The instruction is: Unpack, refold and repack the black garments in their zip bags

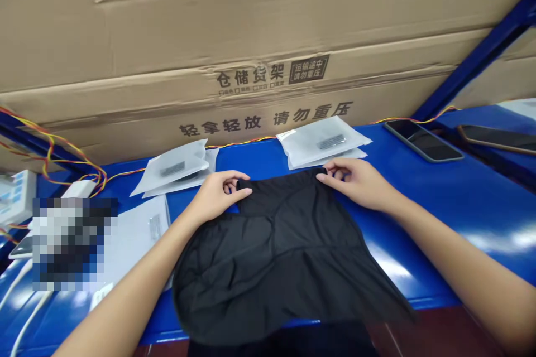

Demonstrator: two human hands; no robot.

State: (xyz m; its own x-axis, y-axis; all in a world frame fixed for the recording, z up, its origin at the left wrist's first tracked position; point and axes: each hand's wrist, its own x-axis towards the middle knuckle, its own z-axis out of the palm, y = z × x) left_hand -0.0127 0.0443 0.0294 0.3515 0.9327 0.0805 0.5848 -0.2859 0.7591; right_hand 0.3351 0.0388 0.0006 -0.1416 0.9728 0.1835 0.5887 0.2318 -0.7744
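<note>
Here a black garment (280,251) is spread flat on the blue tabletop (444,201), its narrow far edge pinched at both corners: the left hand (218,195) grasps the left corner between thumb and fingers (243,194), and the right hand (360,181) grasps the right corner in the same way, so neither hand is released. The wide near edge of the fabric hangs slightly over the front of the tabletop. As a judgement, the cloth is best kept taut between the two pinches and level with the tabletop, so that the wrinkles seen across the middle are drawn out and the two corners are moved evenly; a pull stronger on one side would likely skew the thin, slippery-looking fabric. Just beyond the hands, two stacks of frosted plastic bags are laid: one stack (178,167) behind the left hand and one (322,142) behind the right. A dark strip can be made out through the top bag of each, but what it is cannot be told. A large cardboard box (251,39) stands behind, and two phones (422,139) lie well apart to the right.
</note>
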